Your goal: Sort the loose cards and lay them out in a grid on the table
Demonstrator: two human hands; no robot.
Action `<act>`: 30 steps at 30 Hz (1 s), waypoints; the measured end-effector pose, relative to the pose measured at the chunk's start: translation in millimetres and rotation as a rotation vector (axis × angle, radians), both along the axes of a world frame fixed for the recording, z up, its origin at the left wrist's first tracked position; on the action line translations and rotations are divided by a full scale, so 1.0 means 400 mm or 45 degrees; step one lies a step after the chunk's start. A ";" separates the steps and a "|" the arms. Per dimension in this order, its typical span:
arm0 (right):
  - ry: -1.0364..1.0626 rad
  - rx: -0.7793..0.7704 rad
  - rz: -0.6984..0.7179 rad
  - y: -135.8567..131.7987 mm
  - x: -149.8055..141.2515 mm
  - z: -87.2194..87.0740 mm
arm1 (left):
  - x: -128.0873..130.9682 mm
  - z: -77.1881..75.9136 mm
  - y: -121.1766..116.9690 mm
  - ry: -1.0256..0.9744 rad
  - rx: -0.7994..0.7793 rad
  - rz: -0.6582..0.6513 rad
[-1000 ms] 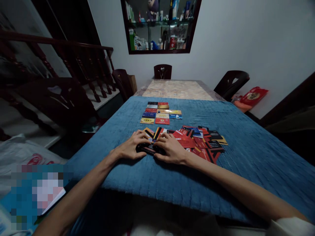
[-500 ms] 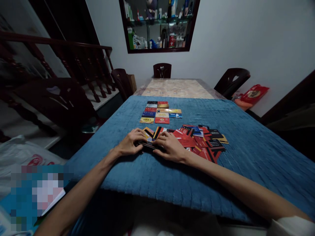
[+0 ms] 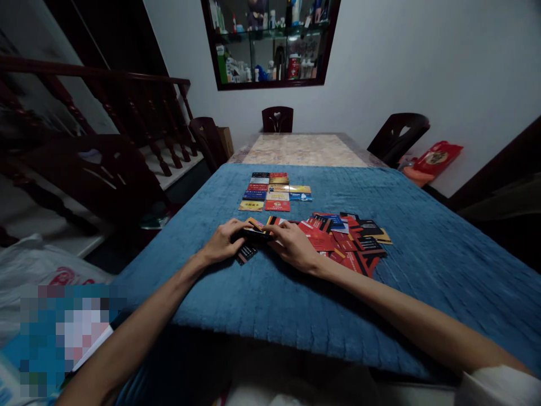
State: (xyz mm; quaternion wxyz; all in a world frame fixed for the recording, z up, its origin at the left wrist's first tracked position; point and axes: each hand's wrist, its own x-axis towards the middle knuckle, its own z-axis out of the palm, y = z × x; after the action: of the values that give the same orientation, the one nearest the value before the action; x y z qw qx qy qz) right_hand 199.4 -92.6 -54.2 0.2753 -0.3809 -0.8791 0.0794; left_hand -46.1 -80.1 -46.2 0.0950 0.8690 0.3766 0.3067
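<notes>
On the blue tablecloth [image 3: 296, 293] my left hand [image 3: 222, 243] and my right hand [image 3: 293, 245] meet over a small dark stack of cards [image 3: 256, 234], fingers curled round its two ends, lifting it slightly. One dark card [image 3: 245, 253] lies on the cloth just under my left hand. To the right of my right hand spreads a loose pile of red, black and blue cards [image 3: 350, 239]. Farther back, a neat grid of cards [image 3: 273, 192] lies face up in rows.
Beyond the cloth shows the bare marble tabletop [image 3: 302, 149]. Dark wooden chairs [image 3: 276, 118] stand at the far end, the left and the right [image 3: 397, 138]. A stair railing [image 3: 105, 113] runs along the left. A wall cabinet [image 3: 270, 42] holds bottles.
Both hands have gathered the dark cards together and raised them a little off the cloth. One dark card now lies exposed below my left hand.
</notes>
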 end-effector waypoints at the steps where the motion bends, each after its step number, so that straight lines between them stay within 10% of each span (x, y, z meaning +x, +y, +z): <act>1: 0.005 -0.005 -0.007 0.002 0.001 -0.002 | -0.001 0.000 0.000 0.000 -0.007 0.002; 18: 0.091 -0.001 0.003 0.008 0.001 -0.010 | 0.001 -0.004 0.000 -0.085 -0.009 -0.050; 30: -0.298 0.475 -0.181 -0.024 -0.010 0.024 | 0.010 -0.003 -0.001 -0.278 -0.050 0.008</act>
State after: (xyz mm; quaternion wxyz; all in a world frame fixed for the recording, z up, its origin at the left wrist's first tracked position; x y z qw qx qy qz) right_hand 195.5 -102.3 -44.8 0.2420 -0.3911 -0.8754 -0.1490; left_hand -42.1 -80.6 -47.4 0.1513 0.8273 0.3725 0.3923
